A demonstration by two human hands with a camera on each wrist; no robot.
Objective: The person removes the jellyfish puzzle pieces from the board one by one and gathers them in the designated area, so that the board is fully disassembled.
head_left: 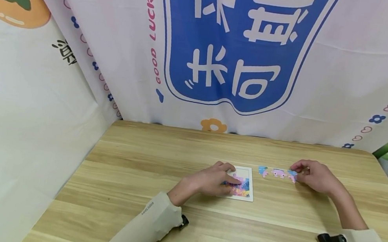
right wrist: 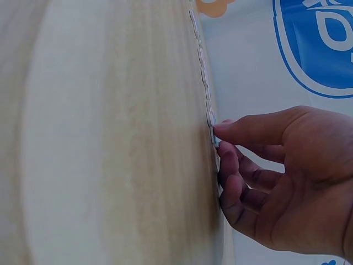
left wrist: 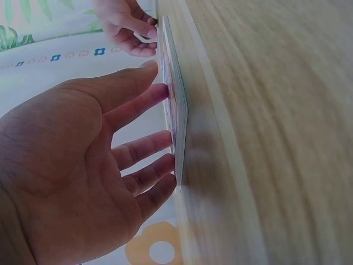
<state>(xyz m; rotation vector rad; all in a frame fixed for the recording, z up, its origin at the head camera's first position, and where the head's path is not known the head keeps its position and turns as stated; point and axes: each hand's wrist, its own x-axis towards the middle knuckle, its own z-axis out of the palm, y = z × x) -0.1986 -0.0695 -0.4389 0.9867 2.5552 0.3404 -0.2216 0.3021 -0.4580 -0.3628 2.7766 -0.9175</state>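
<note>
A small white-framed puzzle board [head_left: 246,186] with a colourful picture lies at the middle of the wooden table [head_left: 161,161]. My left hand [head_left: 221,178] rests on its left part, straight fingers [left wrist: 144,148] pressing on the board [left wrist: 180,113]. Just right of the board lies a short row of pink and blue puzzle pieces [head_left: 275,172]. My right hand [head_left: 310,174] is at the row's right end. Its curled fingertips [right wrist: 222,128] pinch the end piece [right wrist: 213,138], which is still on the table, with the rest of the row [right wrist: 204,77] running away from the hand.
A white cloth backdrop with a large blue sign [head_left: 237,42] hangs right behind the table's far edge. More cloth hangs close on the left [head_left: 20,118]. Black wrist-camera mounts [head_left: 330,240] sit at both sleeves. Bare wood surrounds the board.
</note>
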